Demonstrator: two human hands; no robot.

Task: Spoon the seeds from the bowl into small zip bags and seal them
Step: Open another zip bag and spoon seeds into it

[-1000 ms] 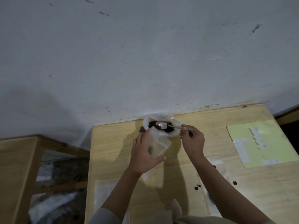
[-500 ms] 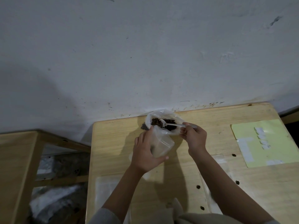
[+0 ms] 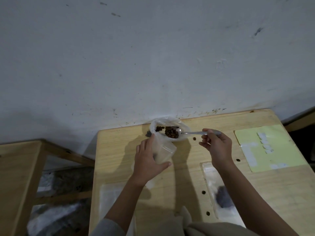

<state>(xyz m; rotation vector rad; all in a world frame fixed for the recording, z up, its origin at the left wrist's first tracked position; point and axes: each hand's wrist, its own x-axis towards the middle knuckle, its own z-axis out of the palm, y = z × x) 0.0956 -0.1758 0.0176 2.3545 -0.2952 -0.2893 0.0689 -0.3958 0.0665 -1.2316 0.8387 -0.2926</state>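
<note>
Presently, a small clear plastic zip bag [image 3: 163, 153] is held upright by the left hand [image 3: 148, 163], whose fingers are curled round its left side while the thumb is pressed along its lower edge; the bag's mouth is tilted up toward the white plastic-lined bowl [image 3: 185, 128] that is set at the far edge of the pale wooden table [image 3: 187, 167], close against the grey-white wall [image 3: 153, 57]. A slim metal spoon [image 3: 192, 133] is pinched at its handle between the thumb and bent fingers of the right hand [image 3: 217, 145], which is closed on it; the spoon is held roughly level, its scoop heaped with dark brown seeds [image 3: 171, 132] and poised over the bowl, just above the open mouth of the bag. More of the same seeds can be seen in the bowl behind the scoop. A single loose seed [image 3: 194, 138] is seen on the table between the bowl and the right hand, and a dark scrap lies just left of the bowl. Nearer the person, a clear flat bag with a dark clump inside [image 3: 221, 196] is laid on the table under the right forearm, and a second clear flat bag [image 3: 110, 201] is laid near the left forearm; whether either is sealed cannot be told. A pale yellow-green sheet bearing white labels [image 3: 265, 147] is laid at the right of the table, well apart from the bowl. Several small dark holes are visible in the tabletop.
</note>
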